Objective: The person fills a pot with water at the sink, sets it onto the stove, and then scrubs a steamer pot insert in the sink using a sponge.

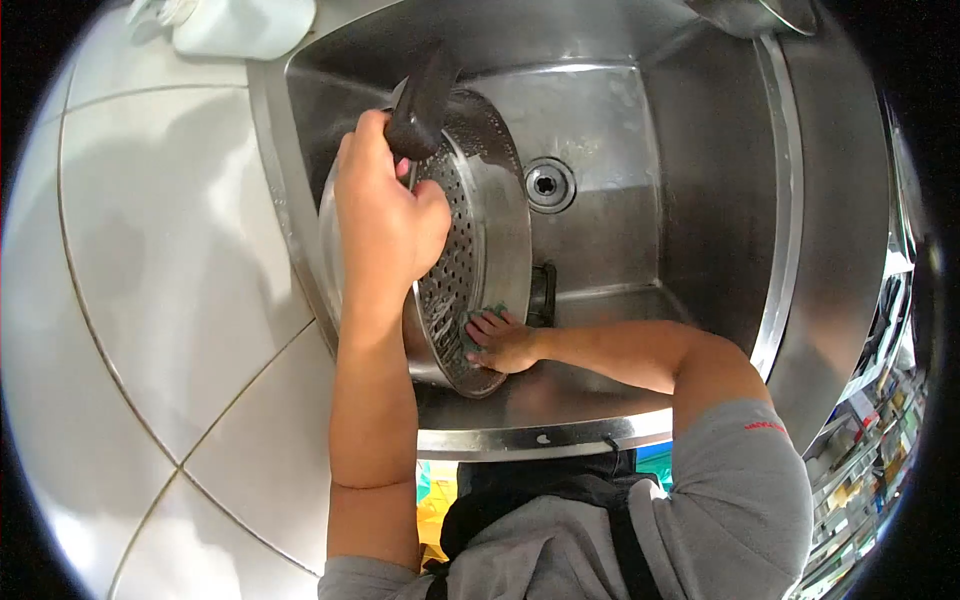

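A round steel steamer pan [495, 220] with a perforated bottom stands tilted on its side in the sink, wet across its metal. My left hand [390, 205] is closed on its upper left side, with the thumb inward and most fingers hidden. Just above that hand is a thick dark handle-like piece [418, 115]; I cannot tell whether it belongs to the pan. My right hand [505, 342] presses a greenish scrubbing pad [470, 335] against the pan's lower inner part, where whitish suds or streaks show. A dark loop handle [542, 295] sticks out at the pan's right.
The deep steel sink [600, 240] has a drain [550, 185] right of the pan. White tiled counter [150, 260] runs along the left, with a white bottle [245, 25] at the back. A metal vessel [765, 15] sits at the far right rim.
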### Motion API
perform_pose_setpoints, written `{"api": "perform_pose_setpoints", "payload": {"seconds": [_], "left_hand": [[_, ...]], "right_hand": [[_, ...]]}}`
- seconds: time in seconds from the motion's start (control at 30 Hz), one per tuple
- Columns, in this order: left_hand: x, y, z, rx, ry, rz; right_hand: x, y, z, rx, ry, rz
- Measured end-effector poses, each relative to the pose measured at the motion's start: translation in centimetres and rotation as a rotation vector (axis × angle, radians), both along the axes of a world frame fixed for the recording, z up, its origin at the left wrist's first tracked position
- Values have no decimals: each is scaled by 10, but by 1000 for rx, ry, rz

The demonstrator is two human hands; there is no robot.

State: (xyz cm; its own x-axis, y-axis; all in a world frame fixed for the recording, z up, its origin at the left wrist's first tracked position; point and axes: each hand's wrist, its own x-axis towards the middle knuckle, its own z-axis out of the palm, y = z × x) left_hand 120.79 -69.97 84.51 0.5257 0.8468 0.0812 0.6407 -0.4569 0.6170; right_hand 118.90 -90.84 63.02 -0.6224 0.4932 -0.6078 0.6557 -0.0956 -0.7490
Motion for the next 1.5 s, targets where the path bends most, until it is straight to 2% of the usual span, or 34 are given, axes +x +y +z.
{"api": "perform_pose_setpoints", "payload": {"seconds": [0.07, 0.1, 0.13, 0.17, 0.2, 0.27, 0.3, 0.37, 0.4, 0.43, 0.47, 0.5, 0.57, 0.6, 0.63, 0.7, 0.73, 0.8, 0.83, 0.9, 0.93, 1.0, 1.03, 1.1, 1.2, 1.23, 1.27, 1.3, 1.33, 1.4, 1.43, 1.47, 1.5], "left_hand": [[-5, 4, -3, -27, -2, 24], [-2, 7, -7, 21, -43, -4], [-1, 4, -10, 52, -76, -38], [4, 2, -3, 17, -10, -29], [7, 6, -3, 25, -19, -24], [9, 9, -5, 59, 63, -63], [9, 11, -6, 28, -2, -66], [8, 9, -9, 29, 2, -69], [8, 13, -8, 55, 1, -61], [9, 18, -7, 13, -46, -126], [12, 20, -6, 17, -54, -132], [13, 20, -4, 28, 15, -71], [13, 17, -6, 16, 101, -21], [15, 24, -9, 5, 62, -44], [18, 27, -10, -10, 28, -70], [22, 26, -7, -13, 13, -62], [24, 26, -7, -29, -1, -53], [28, 29, -7, -60, -13, -60], [29, 26, -6, -94, -32, -68], [31, 21, -4, -46, 18, -82], [27, 16, -4, -15, 100, -89], [24, 14, -5, -8, -4, -47], [22, 13, -5, -15, -3, -50], [20, 13, -7, -22, -2, -57], [23, 19, -7, 17, -17, -66], [26, 22, -3, -28, -12, -103], [28, 24, -3, -71, -6, -140], [29, 26, -6, -66, 0, -144], [30, 29, -10, -59, -21, -144], [31, 32, -17, -60, -37, -140], [32, 35, -18, -128, -122, -140], [32, 35, -17, -205, -207, -136], [33, 32, -8, -113, -70, -162]], "right_hand": [[1, -5, -16, -46, 142, -55], [30, 25, -19, -38, 27, 29], [55, 49, -36, 77, -154, -49], [79, 63, -86, 478, -203, -340], [104, 97, -121, 937, -274, -388], [134, 152, -109, 1217, -426, -319], [125, 141, -117, 1210, -425, -313], [91, 92, -121, 819, -421, -370], [59, 61, -92, 454, -326, -372], [37, 48, -34, 208, -330, -137], [23, 32, -8, -68, -15, -158], [19, 24, -14, -63, -20, -158], [7, -6, -40, 102, 139, -209], [37, 20, -50, 135, 36, -167], [64, 35, -113, 391, -43, -249], [143, 145, -131, 926, -183, -356], [167, 199, -120, 1419, -587, -115], [178, 235, -84, 1601, -864, 173], [167, 209, -99, 1577, -864, 171], [142, 157, -115, 1227, -930, -137], [122, 110, -110, 763, -470, -379], [48, 42, -82, 273, -342, -371], [24, 24, -38, 94, -195, -241], [-22, -18, -36, 107, 215, -236], [24, -1, -66, 214, 276, -192], [66, 24, -64, 392, 144, -185], [89, 31, -129, 676, -61, -235], [142, 81, -129, 799, 139, -366], [177, 117, -122, 1057, 273, -494], [203, 171, -119, 1307, -304, -208], [196, 159, -124, 1300, -304, -213], [181, 132, -126, 1188, -235, -367], [167, 111, -129, 1089, -170, -508]]}}
